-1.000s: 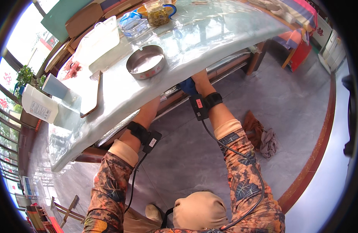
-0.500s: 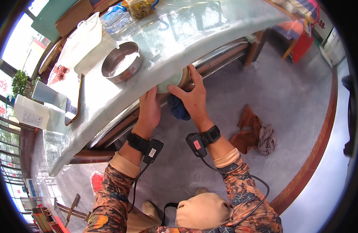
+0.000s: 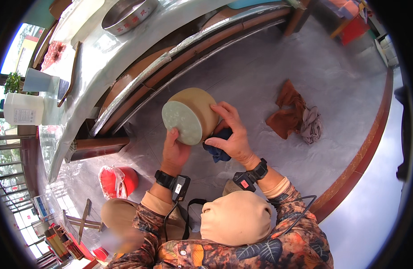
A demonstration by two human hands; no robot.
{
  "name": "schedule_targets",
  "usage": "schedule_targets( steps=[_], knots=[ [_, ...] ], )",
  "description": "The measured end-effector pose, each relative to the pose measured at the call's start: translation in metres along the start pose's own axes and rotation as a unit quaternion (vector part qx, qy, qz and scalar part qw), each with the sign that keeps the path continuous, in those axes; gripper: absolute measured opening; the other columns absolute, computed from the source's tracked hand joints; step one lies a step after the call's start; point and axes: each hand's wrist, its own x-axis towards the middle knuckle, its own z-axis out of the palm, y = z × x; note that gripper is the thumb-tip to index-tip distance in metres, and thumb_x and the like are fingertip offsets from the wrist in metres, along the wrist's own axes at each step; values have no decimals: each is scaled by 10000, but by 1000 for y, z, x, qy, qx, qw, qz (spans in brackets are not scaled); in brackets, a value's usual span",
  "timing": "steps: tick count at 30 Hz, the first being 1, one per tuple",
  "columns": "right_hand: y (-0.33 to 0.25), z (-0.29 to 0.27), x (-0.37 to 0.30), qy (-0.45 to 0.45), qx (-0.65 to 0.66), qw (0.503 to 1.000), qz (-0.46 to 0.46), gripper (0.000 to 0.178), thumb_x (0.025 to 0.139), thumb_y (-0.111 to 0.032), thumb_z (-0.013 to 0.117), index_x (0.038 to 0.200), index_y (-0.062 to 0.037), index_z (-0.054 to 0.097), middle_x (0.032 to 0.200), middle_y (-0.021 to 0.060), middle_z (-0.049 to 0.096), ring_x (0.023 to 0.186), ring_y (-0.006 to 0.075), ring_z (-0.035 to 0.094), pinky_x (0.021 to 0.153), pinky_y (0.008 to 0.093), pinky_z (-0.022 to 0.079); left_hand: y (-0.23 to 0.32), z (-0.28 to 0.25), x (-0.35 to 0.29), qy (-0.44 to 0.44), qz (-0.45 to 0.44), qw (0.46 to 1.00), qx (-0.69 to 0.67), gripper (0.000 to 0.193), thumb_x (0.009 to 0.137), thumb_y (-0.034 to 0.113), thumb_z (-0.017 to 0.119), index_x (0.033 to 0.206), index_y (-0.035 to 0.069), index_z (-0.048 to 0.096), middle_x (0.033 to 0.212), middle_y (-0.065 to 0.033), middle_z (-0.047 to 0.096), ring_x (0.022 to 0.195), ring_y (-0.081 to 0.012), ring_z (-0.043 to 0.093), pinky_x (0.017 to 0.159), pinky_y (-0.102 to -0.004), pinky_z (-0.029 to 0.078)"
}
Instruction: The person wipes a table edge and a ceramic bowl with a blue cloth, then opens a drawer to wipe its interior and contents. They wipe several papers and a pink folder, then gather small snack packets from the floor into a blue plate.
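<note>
Below the table edge, tilted above the floor, is a round tan container (image 3: 198, 99) with a flat pale green face (image 3: 182, 122) turned toward the left. My left hand (image 3: 175, 154) grips its lower rim, the thumb laid on the green face. On the other side, my right hand (image 3: 233, 134) is curved round the tan wall, fingertips touching it. A bunched dark blue cloth (image 3: 219, 153) hangs under my right palm and thumb; how it is held is partly hidden.
Across the upper left runs a table (image 3: 92, 67) under clear plastic, bearing a round metal pan (image 3: 128, 18) and a white jug (image 3: 22, 109). On the floor are a bag-lined red bucket (image 3: 126, 179), a brown cloth (image 3: 287, 119) and a grey cloth (image 3: 312, 125).
Both hands have drawn the container back from beneath the table edge, tipping its green face into view. The blue cloth came along with my right hand. The view has shifted, showing the red bucket more fully.
</note>
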Motion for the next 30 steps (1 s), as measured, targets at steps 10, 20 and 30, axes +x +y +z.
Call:
schedule_targets(
  steps=[10, 20, 30],
  knots=[
    [-25, 0, 5, -20, -57, 986, -156, 406, 875, -165, 733, 1249, -37, 640, 1234, 141, 647, 1138, 283, 628, 1029, 366, 460, -32, -26, -38, 23, -73, 994, -73, 758, 904, 426, 711, 1504, 92, 391, 1486, -71, 502, 1365, -267, 488, 1177, -465, 358],
    [-10, 21, 79, -260, -117, 958, -23, 294, 934, -248, 623, 1081, 1, 680, 1007, 190, 695, 854, 323, 668, 759, 367, 514, -22, -34, -50, -32, -89, 995, 25, 751, 839, 372, 801, 1448, 100, 457, 1378, -48, 587, 1282, -265, 561, 1115, -421, 443],
    [17, 1, -20, -128, -81, 972, -178, 348, 941, -234, 624, 1220, -26, 618, 1380, 205, 561, 1257, 407, 524, 1068, 438, 399, -43, -40, -58, 76, -106, 988, -84, 731, 872, 407, 756, 1462, 109, 446, 1385, -57, 583, 1272, -249, 566, 1123, -414, 435]
  ],
)
